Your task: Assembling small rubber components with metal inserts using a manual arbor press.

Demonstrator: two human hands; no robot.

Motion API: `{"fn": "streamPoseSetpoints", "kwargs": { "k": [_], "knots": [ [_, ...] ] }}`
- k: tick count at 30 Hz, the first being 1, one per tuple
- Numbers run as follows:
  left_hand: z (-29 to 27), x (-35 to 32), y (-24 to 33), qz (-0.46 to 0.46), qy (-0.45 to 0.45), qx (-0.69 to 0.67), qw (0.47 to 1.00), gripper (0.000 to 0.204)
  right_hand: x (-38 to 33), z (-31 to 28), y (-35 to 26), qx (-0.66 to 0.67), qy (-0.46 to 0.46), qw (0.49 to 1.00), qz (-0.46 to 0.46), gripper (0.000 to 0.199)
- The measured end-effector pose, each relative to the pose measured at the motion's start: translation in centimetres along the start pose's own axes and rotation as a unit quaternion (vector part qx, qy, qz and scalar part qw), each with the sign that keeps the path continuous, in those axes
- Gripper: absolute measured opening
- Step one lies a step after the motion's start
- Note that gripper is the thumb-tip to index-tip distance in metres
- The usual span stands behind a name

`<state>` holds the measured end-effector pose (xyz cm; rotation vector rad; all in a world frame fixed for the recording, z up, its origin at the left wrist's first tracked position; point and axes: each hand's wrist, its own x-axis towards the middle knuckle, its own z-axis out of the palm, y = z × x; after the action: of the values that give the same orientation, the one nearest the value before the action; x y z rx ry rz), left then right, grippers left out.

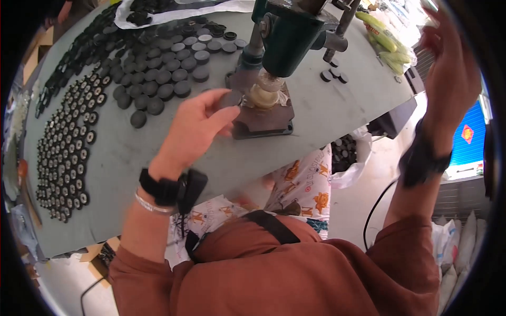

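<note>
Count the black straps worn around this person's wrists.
2: the left strap, just behind the left hand; the right strap, behind the right hand, near the picture's right edge.

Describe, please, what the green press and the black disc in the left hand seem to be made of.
The press: probably painted metal, smooth dark green, with a soft sheen on its body. The black disc in the left hand: likely plastic or rubber, matte, since no shine shows; blur leaves it open.

Press (289, 52) on table (337, 113); most caps (164, 91) left, few right.
</note>
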<state>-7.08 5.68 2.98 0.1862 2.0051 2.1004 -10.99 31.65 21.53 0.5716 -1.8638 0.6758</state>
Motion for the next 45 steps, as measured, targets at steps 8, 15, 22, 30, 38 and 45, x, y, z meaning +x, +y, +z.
{"fn": "streamPoseSetpoints", "kwargs": {
  "k": [8, 15, 22, 30, 38, 45],
  "knots": [
    [1.4, -3.9, -1.0, -0.017, -0.152, -0.423, 0.893, 0.053, -16.1, 3.2, -8.2, 0.381, -0.273, 0.757, 0.456, 0.008],
    [2.1, -4.4, -0.5, 0.008, -0.137, -0.397, 0.907, 0.052, -17.2, 4.8, -9.0, 0.510, -0.223, 0.664, 0.500, 0.019],
    [3.0, -4.6, 0.1, 0.049, -0.098, -0.316, 0.942, 0.055, -17.6, 4.2, -8.2, 0.359, -0.241, 0.822, 0.371, 0.016],
    [3.5, -4.7, 0.8, 0.071, -0.060, -0.235, 0.968, 0.046, -18.2, 4.2, -6.7, 0.278, -0.168, 0.939, 0.116, 0.024],
    [4.1, -4.7, 0.5, 0.066, -0.056, -0.249, 0.965, 0.044, -18.7, 4.5, -6.6, 0.271, -0.167, 0.939, 0.130, 0.024],
    [4.4, -4.5, -0.3, 0.006, -0.050, -0.302, 0.952, 0.038, -19.0, 4.5, -6.5, 0.272, -0.183, 0.931, 0.160, 0.021]
  ]
}}
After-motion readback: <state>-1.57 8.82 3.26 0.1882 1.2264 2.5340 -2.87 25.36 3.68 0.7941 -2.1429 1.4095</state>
